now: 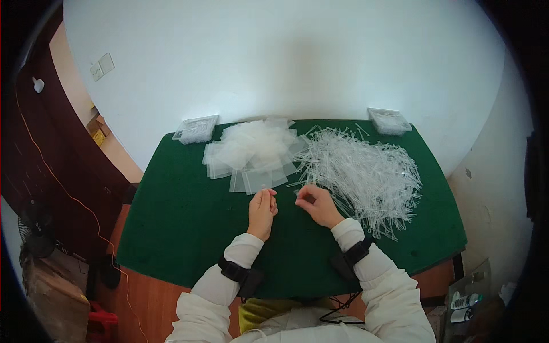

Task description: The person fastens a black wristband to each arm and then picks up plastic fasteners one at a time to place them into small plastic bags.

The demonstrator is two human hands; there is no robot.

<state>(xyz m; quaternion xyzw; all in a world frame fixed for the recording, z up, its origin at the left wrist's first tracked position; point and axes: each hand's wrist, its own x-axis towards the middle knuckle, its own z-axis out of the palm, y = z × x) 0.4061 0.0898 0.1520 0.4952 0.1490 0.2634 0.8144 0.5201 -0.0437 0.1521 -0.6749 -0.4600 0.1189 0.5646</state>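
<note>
My left hand [262,214] is closed, thumb against curled fingers, just in front of a pile of clear flat plastic bags [255,150]. Whatever it pinches is too small and see-through to name. Level with it, my right hand [318,206] bends thumb and forefinger together in a pinch. A faint clear bit seems to show at its fingertips, but I cannot make out what it is. Beside that hand spreads a big heap of thin clear plastic sticks [366,177], some with small looped ends. The two hands are apart.
A green-covered table [189,234] stands against a white wall. Clear boxes with transparent pieces sit at its back corners, one left [196,130] and one right [390,122]. An orange cable [68,194] runs down the left side. Shoes [464,307] lie at lower right.
</note>
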